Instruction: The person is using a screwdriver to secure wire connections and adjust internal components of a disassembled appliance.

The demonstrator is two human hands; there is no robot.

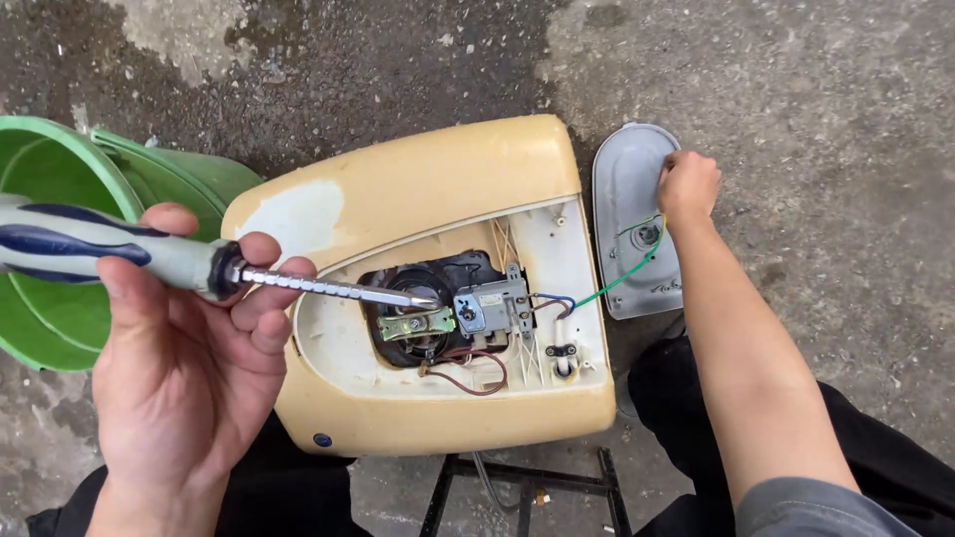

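Left hand (184, 368) clamped on grey-and-blue-handled metal screwdriver (199, 264), tip over opened cream plastic appliance housing (418, 189). Right hand (686, 184) well apart, closed over grey metal cover plate (622, 179) on concrete floor (796, 80). Green plastic bucket (60, 169) beside.

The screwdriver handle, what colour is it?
The screwdriver handle is pale grey-white with dark blue stripes, seen in the head view.

The screwdriver (199, 267) — white-and-blue handle, twisted metal shaft — lay nearly level, its tip over the opened cream housing (418, 189) with wiring and a thermostat exposed. The grey cover plate (622, 199) lay on the concrete just beside the housing — a green wire ran to it.
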